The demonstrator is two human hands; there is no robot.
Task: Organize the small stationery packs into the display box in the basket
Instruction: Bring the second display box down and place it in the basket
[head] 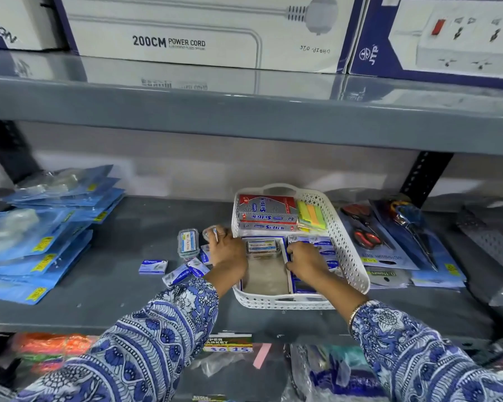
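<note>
On the grey shelf (pixel 128 227), left hand (pixel 225 250) pinches a clear case (pixel 211 232); right hand's (pixel 305 261) grip unclear.

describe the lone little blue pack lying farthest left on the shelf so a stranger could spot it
Start at the white basket on the grey shelf and look left, past the left hand. The blue pack lies flat by itself, apart from the jumbled packs nearer the wrist.

This is a shop aisle. Grey metal shelves (pixel 244 111) carry boxed power cords (pixel 204 33) above. Below that shelf lie stacked blue blister packs (pixel 41 227), packaged scissors (pixel 389 236) and a white basket (pixel 346 242) of stationery. A price label (pixel 228 343) sits on the lower shelf's front edge.
</note>
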